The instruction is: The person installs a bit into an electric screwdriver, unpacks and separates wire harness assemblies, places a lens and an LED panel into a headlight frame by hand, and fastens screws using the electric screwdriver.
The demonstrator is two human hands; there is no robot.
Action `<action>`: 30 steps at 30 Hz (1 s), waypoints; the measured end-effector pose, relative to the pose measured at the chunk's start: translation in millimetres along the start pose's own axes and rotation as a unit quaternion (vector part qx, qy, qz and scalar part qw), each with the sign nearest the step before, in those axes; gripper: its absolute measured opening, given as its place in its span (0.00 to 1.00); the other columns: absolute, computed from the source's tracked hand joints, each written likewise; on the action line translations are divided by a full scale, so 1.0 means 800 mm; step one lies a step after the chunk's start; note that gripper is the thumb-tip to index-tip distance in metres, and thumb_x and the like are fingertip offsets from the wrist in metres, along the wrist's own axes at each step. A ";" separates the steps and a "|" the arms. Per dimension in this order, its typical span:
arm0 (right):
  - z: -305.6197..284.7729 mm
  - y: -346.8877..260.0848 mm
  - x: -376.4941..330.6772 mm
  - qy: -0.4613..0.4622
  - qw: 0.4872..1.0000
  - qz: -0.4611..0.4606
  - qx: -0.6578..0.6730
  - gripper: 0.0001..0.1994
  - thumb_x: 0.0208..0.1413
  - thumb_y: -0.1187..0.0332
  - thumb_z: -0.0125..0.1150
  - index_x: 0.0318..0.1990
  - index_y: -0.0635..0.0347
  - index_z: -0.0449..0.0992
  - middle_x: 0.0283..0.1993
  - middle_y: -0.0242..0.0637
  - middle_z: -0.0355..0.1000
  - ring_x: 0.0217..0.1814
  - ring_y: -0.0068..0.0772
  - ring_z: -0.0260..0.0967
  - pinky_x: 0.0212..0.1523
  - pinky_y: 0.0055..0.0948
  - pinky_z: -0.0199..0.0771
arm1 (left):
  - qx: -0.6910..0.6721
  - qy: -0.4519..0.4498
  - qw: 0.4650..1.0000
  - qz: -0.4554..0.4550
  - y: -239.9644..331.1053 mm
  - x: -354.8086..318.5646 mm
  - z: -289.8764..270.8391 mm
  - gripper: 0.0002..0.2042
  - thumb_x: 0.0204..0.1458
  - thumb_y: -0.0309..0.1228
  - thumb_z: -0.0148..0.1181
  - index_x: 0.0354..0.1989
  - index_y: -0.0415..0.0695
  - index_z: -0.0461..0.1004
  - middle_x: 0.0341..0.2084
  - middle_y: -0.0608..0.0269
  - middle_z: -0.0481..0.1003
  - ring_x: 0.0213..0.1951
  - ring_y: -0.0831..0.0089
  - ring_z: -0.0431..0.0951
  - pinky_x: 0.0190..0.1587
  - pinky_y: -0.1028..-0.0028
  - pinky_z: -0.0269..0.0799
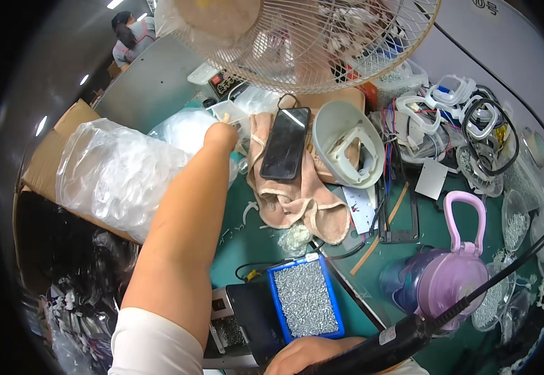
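As the head view shows it, the black corded tool (384, 342) slants across the lower edge, near the blue tray (274, 297) of small screws (306, 300), with the right hand (303, 355) against it; I cannot tell whether the partly hidden fingers grip it. It looks rigid, smooth and fairly heavy, its thick cable (465, 304) likely to tug, so the barrel should give the surest hold. Farther up, the left hand (222, 134) reaches to a clear plastic piece (231, 107), its fingers too obscured to judge; that piece seems light and slippery, best pinched at an edge.
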State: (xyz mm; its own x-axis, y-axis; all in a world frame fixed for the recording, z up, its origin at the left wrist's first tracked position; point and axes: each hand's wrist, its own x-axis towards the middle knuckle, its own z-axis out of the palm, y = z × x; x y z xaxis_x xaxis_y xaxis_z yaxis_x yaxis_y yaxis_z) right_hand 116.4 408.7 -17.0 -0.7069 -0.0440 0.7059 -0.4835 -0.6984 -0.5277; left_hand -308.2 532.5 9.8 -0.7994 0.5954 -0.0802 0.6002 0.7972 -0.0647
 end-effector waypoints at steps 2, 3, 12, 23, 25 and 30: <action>0.003 0.003 -0.010 -0.018 0.994 0.108 0.023 0.18 0.53 0.55 0.63 0.33 0.66 0.79 0.39 0.48 0.76 0.43 0.48 0.75 0.46 0.39 0.74 | -0.047 -0.062 0.997 0.005 0.000 0.024 0.015 0.08 0.49 0.26 0.49 0.24 0.39 0.74 0.21 0.50 0.76 0.22 0.60 0.76 0.23 0.63 0.69; 0.001 0.001 -0.009 -0.017 0.994 0.108 0.021 0.18 0.53 0.55 0.63 0.33 0.66 0.79 0.39 0.48 0.76 0.43 0.48 0.75 0.46 0.39 0.74 | -0.237 -0.038 0.967 -0.086 0.003 0.025 0.023 0.07 0.49 0.26 0.48 0.23 0.40 0.72 0.18 0.55 0.72 0.18 0.65 0.70 0.19 0.66 0.64; 0.002 -0.001 -0.009 -0.012 0.996 0.090 0.002 0.17 0.54 0.57 0.61 0.33 0.66 0.79 0.38 0.48 0.76 0.43 0.48 0.75 0.46 0.39 0.74 | -0.673 -0.062 0.719 -0.165 0.038 -0.010 0.016 0.06 0.51 0.23 0.43 0.24 0.42 0.65 0.15 0.65 0.62 0.14 0.76 0.59 0.16 0.76 0.56; 0.004 -0.021 0.007 -0.008 0.997 0.071 -0.017 0.17 0.45 0.58 0.70 0.32 0.66 0.79 0.37 0.48 0.76 0.42 0.48 0.76 0.46 0.40 0.75 | -0.492 -0.125 0.854 -0.114 0.012 -0.048 -0.036 0.06 0.53 0.26 0.48 0.25 0.40 0.69 0.19 0.64 0.68 0.16 0.77 0.62 0.17 0.74 0.59; 0.015 -0.023 0.007 0.003 0.996 0.083 -0.018 0.17 0.42 0.60 0.72 0.31 0.66 0.78 0.37 0.48 0.76 0.42 0.48 0.76 0.46 0.41 0.75 | -0.414 -0.128 0.899 -0.066 0.015 -0.076 -0.063 0.07 0.54 0.29 0.50 0.30 0.40 0.73 0.24 0.64 0.72 0.17 0.78 0.63 0.18 0.74 0.61; 0.005 -0.013 -0.011 -0.004 0.998 0.047 0.028 0.13 0.44 0.69 0.67 0.36 0.66 0.76 0.39 0.49 0.75 0.45 0.51 0.73 0.49 0.44 0.73 | -0.372 -0.070 0.925 0.021 -0.006 -0.215 -0.153 0.14 0.54 0.33 0.52 0.45 0.41 0.77 0.28 0.63 0.76 0.22 0.75 0.68 0.23 0.74 0.66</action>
State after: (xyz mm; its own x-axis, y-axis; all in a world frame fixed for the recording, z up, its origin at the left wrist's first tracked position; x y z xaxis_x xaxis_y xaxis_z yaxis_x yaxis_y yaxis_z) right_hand 129.5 413.5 -16.2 -0.7437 -0.1175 0.6581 -0.3845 -0.7301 -0.5649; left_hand -176.9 438.4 145.4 -0.7332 0.6504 -0.1986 0.4057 0.6527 0.6398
